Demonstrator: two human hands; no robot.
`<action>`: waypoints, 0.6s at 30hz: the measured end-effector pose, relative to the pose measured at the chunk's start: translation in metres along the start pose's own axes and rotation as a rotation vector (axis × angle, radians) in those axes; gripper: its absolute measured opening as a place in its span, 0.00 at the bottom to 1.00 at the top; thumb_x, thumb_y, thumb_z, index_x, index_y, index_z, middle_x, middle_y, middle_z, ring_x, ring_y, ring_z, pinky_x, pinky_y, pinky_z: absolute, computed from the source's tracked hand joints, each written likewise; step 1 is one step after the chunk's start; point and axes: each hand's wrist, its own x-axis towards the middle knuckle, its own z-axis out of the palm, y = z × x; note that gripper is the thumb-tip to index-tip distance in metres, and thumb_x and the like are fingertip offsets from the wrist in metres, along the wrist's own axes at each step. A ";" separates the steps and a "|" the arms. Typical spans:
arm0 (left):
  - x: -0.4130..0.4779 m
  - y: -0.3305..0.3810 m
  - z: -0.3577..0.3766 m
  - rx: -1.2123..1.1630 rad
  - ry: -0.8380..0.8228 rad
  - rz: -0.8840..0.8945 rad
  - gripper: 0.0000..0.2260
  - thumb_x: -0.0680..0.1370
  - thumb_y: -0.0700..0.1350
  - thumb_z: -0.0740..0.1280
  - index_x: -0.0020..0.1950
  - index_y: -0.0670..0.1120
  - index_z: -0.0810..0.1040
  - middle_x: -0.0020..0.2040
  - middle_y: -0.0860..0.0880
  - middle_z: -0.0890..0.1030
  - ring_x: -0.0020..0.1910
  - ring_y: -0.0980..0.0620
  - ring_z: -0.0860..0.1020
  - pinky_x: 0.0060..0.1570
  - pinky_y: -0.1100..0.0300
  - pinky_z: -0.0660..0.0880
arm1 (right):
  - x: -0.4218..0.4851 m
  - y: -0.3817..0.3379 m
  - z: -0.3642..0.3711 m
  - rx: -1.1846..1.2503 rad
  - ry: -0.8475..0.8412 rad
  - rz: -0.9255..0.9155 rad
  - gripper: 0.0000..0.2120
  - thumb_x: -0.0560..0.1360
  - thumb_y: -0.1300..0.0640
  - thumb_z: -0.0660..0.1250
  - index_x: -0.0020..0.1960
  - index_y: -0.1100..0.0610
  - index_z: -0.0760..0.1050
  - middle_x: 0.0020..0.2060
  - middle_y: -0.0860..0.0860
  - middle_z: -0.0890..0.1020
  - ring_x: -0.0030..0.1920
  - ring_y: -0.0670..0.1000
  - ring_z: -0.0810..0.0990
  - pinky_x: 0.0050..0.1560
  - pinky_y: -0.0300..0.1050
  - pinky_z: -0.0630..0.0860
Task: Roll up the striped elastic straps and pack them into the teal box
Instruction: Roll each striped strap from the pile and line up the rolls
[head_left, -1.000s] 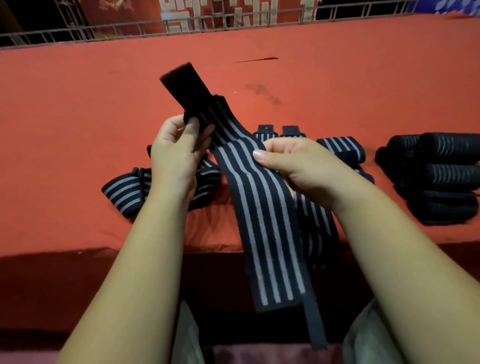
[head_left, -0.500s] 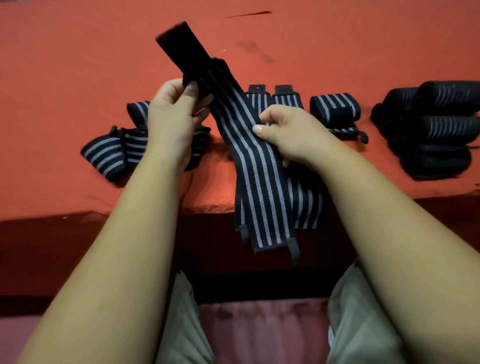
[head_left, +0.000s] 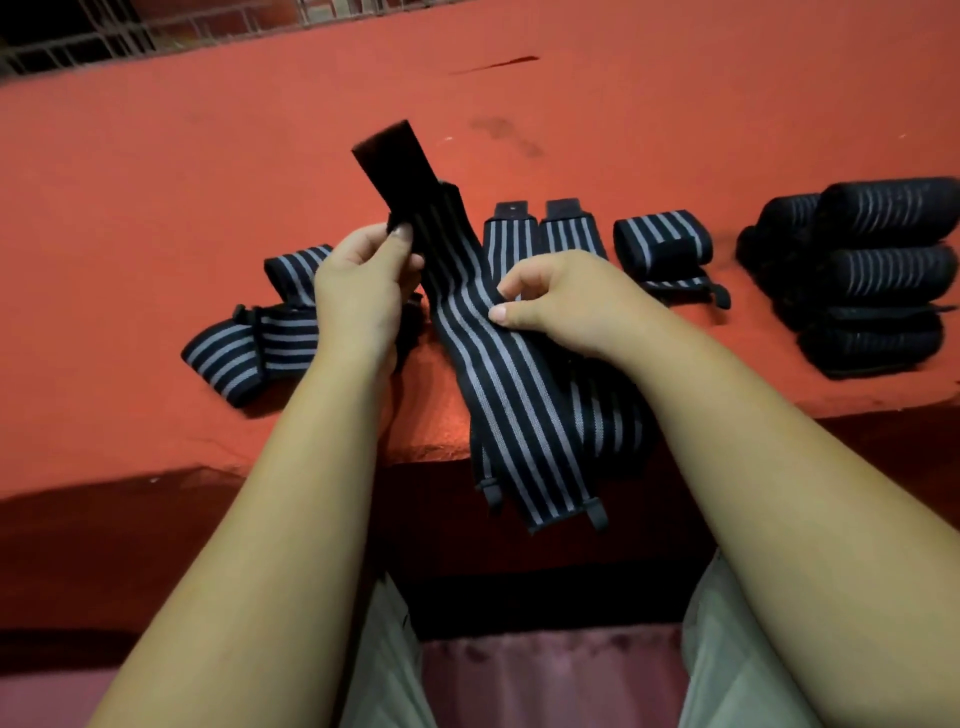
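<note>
A long black strap with grey stripes (head_left: 498, 374) runs slanted from its plain black end flap (head_left: 397, 163) down over the table's front edge. My left hand (head_left: 358, 291) pinches it just below the flap. My right hand (head_left: 561, 299) grips its right edge at mid-length, thumb on top. Two flat straps (head_left: 540, 234) lie behind it. One loosely rolled strap (head_left: 662, 244) sits further right. A tangled strap (head_left: 249, 338) lies left of my left hand. No teal box is in view.
A pile of several rolled dark straps (head_left: 872, 275) lies at the right edge of the red table (head_left: 156, 182). The table's front edge (head_left: 311, 462) runs just below my wrists. A wire fence (head_left: 78, 41) borders the far left.
The strap's hanging lower end has risen compared with one second ago. My right hand has shifted from under the strap's edge to pinching it with the thumb on top. The camera view has moved.
</note>
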 end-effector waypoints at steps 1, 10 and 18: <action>0.003 0.001 0.003 -0.005 -0.006 0.000 0.05 0.84 0.46 0.72 0.52 0.48 0.87 0.40 0.49 0.85 0.45 0.51 0.83 0.56 0.53 0.83 | 0.001 0.000 0.000 -0.001 -0.004 0.000 0.07 0.77 0.43 0.77 0.51 0.43 0.84 0.45 0.42 0.84 0.44 0.41 0.82 0.45 0.42 0.73; 0.055 0.016 0.057 -0.086 -0.039 -0.084 0.03 0.84 0.43 0.71 0.52 0.47 0.84 0.38 0.51 0.85 0.46 0.50 0.85 0.56 0.53 0.83 | 0.017 0.010 -0.022 -0.065 -0.048 0.029 0.10 0.78 0.43 0.77 0.45 0.49 0.83 0.38 0.47 0.86 0.32 0.49 0.82 0.38 0.47 0.80; 0.098 -0.003 0.102 -0.049 -0.101 -0.187 0.02 0.85 0.42 0.71 0.53 0.47 0.81 0.35 0.52 0.84 0.41 0.51 0.84 0.50 0.56 0.84 | 0.038 0.021 -0.021 -0.160 -0.006 0.087 0.10 0.80 0.44 0.75 0.46 0.50 0.83 0.39 0.48 0.84 0.43 0.49 0.82 0.44 0.46 0.76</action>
